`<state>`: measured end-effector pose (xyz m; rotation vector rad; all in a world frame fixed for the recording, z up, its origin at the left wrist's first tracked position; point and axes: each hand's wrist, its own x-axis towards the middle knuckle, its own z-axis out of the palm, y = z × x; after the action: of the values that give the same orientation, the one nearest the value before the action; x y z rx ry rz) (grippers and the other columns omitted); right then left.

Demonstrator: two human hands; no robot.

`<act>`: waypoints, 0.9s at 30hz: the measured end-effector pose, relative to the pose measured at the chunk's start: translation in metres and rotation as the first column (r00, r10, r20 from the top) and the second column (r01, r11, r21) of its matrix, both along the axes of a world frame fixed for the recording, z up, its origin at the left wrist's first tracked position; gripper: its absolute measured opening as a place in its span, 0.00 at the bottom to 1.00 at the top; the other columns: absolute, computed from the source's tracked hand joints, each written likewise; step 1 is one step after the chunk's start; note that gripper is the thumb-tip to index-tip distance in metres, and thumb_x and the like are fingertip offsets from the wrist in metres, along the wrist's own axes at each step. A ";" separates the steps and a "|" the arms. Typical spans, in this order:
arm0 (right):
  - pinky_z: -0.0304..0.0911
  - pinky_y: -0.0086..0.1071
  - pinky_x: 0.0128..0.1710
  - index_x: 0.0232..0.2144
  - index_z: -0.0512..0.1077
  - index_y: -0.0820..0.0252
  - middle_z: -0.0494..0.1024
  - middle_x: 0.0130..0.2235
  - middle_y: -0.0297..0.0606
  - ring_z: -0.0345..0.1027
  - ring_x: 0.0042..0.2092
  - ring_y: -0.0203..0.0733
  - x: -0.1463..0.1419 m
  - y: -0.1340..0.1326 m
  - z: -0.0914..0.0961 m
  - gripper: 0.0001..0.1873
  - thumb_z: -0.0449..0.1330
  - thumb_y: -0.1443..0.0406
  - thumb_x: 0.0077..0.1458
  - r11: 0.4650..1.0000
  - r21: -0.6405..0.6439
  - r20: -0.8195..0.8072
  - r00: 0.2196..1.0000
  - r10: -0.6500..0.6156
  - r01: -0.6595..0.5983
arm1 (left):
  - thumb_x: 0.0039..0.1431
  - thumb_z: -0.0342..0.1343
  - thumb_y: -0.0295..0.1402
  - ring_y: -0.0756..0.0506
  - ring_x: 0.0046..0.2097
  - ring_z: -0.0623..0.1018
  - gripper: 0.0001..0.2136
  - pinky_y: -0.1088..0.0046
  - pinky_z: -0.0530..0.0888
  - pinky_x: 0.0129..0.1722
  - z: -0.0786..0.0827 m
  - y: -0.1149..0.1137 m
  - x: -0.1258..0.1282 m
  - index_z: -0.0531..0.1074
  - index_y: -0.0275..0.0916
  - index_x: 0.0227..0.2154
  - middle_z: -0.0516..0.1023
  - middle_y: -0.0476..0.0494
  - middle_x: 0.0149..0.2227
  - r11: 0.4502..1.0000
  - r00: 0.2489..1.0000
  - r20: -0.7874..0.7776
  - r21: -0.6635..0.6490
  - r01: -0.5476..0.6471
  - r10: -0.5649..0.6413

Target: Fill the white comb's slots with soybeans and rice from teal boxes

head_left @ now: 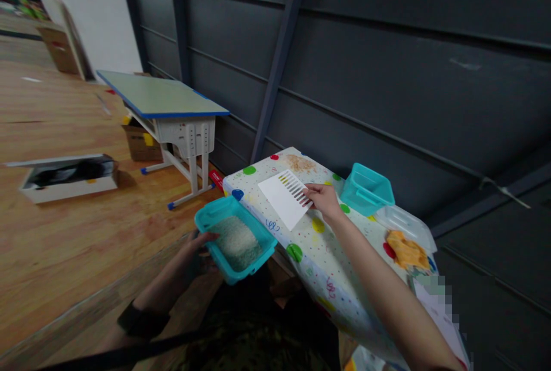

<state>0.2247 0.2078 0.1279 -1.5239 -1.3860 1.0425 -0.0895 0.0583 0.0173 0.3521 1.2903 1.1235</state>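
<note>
My left hand (198, 243) grips the near rim of a teal plastic tub (253, 256) filled with white rice, held at the table's left edge below its top. My right hand (323, 197) pinches a white slotted card (286, 197) that lies flat on the table with the polka-dot cloth (318, 256). A small pile of brownish grains (300, 163) sits on the cloth beyond the card.
A second teal tub (367, 189) stands near the table's far side, next to a clear plastic lid (404, 223) and an orange cloth (406, 249). A blue-edged desk (166, 101) and a white box (69, 177) stand on the wooden floor to the left. A dark wall runs behind.
</note>
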 end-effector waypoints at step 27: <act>0.73 0.32 0.29 0.38 0.88 0.63 0.88 0.31 0.42 0.78 0.28 0.42 -0.019 -0.026 0.002 0.11 0.70 0.64 0.54 0.986 0.041 -0.023 0.986 0.164 -0.163 | 0.58 0.70 0.41 0.42 0.32 0.81 0.29 0.65 0.81 0.29 0.006 -0.004 0.001 0.67 0.48 0.60 0.77 0.46 0.39 0.998 0.997 -0.083 0.058 0.009 -0.004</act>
<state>0.2054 0.1814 0.1301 -1.3811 -1.5251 1.1239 -0.0886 0.0548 0.0234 0.4500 1.3294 1.1531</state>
